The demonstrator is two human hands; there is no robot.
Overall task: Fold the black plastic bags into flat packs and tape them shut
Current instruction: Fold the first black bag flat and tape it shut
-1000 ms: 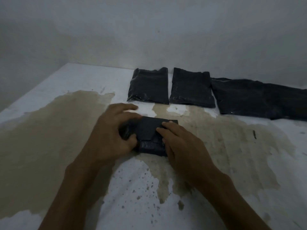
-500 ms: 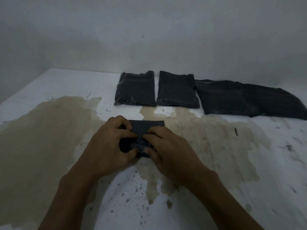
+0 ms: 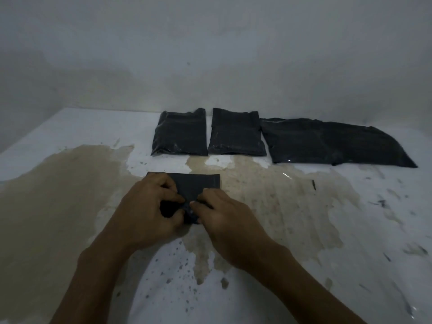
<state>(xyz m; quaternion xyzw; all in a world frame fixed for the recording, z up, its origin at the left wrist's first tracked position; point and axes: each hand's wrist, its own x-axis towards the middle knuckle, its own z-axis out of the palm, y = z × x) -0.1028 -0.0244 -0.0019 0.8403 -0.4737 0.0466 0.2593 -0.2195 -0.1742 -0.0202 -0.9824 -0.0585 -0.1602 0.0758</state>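
Black folded pack (image 3: 198, 184) flat on stained white table (image 3: 350, 253), near edge hidden under both hands. Pinched at centre by left hand (image 3: 149, 213) and right hand (image 3: 224, 218), fingers curled. Behind, two finished packs (image 3: 180, 134) and unfolded bag (image 3: 327, 141). Tape indiscernible.

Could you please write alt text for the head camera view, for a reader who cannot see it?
Both hands, left and right, pinch a small folded black bag on a stained white table. Two flat packs and a larger bag lie along the wall.
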